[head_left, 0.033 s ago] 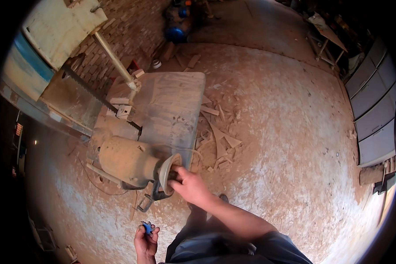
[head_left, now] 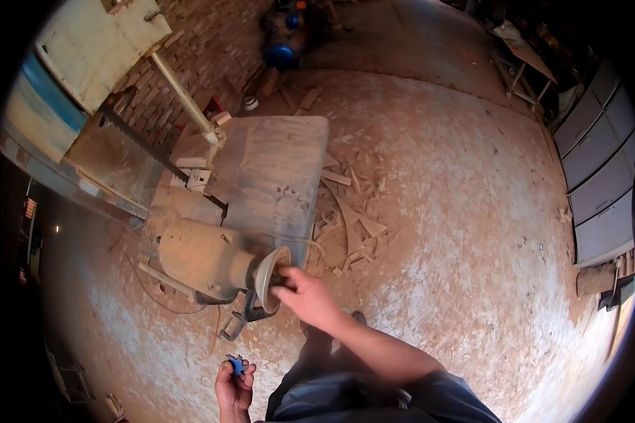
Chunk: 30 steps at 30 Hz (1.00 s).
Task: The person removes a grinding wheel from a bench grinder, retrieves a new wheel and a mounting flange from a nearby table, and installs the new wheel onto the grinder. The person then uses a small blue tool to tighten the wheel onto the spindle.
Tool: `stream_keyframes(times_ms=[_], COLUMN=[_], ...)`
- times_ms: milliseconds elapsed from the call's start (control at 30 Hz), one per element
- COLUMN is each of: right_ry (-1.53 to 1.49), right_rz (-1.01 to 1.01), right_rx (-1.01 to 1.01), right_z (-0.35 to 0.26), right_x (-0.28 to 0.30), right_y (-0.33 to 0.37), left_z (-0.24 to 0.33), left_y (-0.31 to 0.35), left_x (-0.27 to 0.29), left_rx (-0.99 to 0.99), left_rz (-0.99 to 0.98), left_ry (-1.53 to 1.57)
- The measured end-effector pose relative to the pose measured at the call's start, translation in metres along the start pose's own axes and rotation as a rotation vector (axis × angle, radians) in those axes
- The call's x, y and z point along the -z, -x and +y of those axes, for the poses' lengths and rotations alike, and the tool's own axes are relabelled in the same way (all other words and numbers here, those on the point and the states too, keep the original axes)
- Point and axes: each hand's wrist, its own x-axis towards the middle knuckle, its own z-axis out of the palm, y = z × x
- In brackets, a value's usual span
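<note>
A dusty, sawdust-coated electric motor stands at the near edge of the bandsaw table. On its right end sits a pale, cup-shaped grinding wheel. My right hand reaches into the wheel's hollow side, thumb and fingers closed around the dark part at its centre; the fingertips are partly hidden. Lower down, away from the machine, my left hand pinches a small blue toothed cutter between thumb and fingers. Below the wheel, a black metal bracket juts out from the motor.
Behind the motor, a bandsaw blade runs down through the dusty table. Wood offcuts litter the floor right of it. Grey cabinets line the far right. A brick wall rises at the back left.
</note>
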Motion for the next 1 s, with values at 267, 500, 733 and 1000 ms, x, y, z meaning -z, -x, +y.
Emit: stream_keyframes(times_ms=[267,500,733,1000], right_ry=[-1.193,-1.114,-0.950,-0.798], right_rz=[-0.124,0.019,0.221,0.310], right_rx=[-0.239,-0.297,-0.263,-0.211], right_z=[0.089,0.072,0.058,0.031], right_x=[0.021,0.030,0.018,-0.010], right_y=[0.029,0.050,0.060,0.075], left_z=[0.011,0.086,0.162,0.188], left_y=[-0.007,-0.046,-0.149,-0.255], left_x=[0.002,-0.003,-0.004,0.006], left_rx=[0.025,-0.158,-0.283,-0.238], left_rz=[0.004,0.030,0.030,0.054], left_ry=[0.105,-0.108,-0.331,-0.531])
